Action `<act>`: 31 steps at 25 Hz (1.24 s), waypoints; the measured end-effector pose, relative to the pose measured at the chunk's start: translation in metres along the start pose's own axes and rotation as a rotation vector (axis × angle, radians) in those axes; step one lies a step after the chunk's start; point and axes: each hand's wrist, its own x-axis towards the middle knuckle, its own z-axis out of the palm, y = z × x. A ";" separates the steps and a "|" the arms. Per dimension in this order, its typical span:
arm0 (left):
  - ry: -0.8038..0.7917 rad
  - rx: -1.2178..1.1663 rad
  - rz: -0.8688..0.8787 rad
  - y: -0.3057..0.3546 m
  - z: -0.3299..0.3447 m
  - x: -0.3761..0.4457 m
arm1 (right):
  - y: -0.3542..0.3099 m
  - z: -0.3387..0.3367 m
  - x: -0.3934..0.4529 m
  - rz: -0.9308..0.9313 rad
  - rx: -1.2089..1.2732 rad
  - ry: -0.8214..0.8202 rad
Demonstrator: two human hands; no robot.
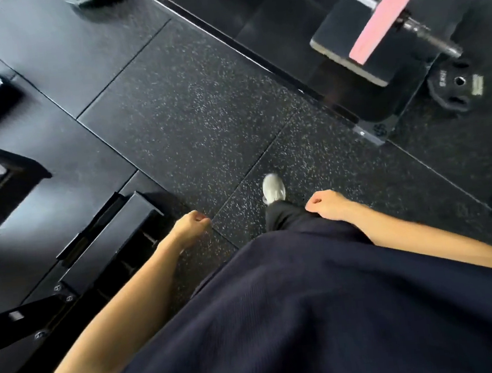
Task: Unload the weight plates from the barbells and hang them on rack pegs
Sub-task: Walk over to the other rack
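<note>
Underfoot, speckled black rubber floor tiles run between glossy dark platforms. Left hand and right hand hang with fingers loosely curled, holding nothing. Far right, a pink weight plate sits on a barbell sleeve; a small black plate lies flat nearby.
</note>
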 end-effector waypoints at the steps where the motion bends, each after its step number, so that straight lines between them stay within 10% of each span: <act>1: -0.019 0.000 -0.016 0.001 -0.007 0.015 | -0.020 -0.013 0.020 -0.015 -0.059 -0.039; 6: -0.236 0.087 -0.146 0.035 -0.073 0.084 | -0.139 -0.097 0.137 -0.061 -0.219 -0.128; 13: 0.149 -0.286 -0.225 0.096 -0.234 0.171 | -0.331 -0.215 0.261 -0.124 -0.376 -0.207; 23: -0.004 -0.328 -0.244 0.057 -0.465 0.327 | -0.623 -0.224 0.421 -0.205 -0.522 -0.264; 31: 0.176 -0.478 -0.273 0.033 -0.699 0.428 | -0.855 -0.229 0.497 -0.319 -0.486 -0.186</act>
